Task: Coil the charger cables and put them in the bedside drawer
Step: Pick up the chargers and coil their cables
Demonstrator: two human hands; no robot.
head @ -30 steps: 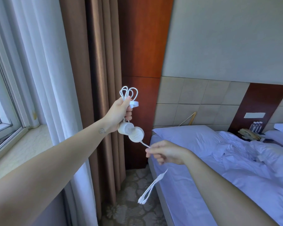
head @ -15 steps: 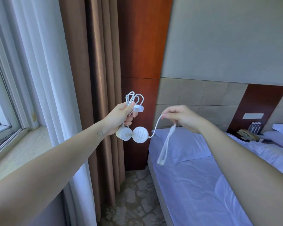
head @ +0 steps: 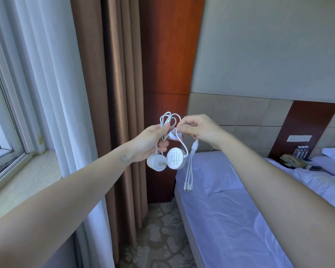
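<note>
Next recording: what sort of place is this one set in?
Probably a hotel bedroom: a bed with white linen, a padded headboard set between wood panels, and water bottles lined up at the bedside.

The person's left forearm (head: 70, 194) is bare along all of its visible length, from the near left corner up to the wrist. The right forearm (head: 269, 180) is bare in the same way from the near right edge. On the inner side of the left wrist sits a small tattoo (head: 123, 158), a thin-lined circle with two dot eyes and a curved mouth, making a smiley face. The left hand (head: 149, 144) and the right hand (head: 199, 128) are bare as well. The left thumbnail (head: 167, 125) and the right thumbnail (head: 182, 129) look short and plain.
</note>
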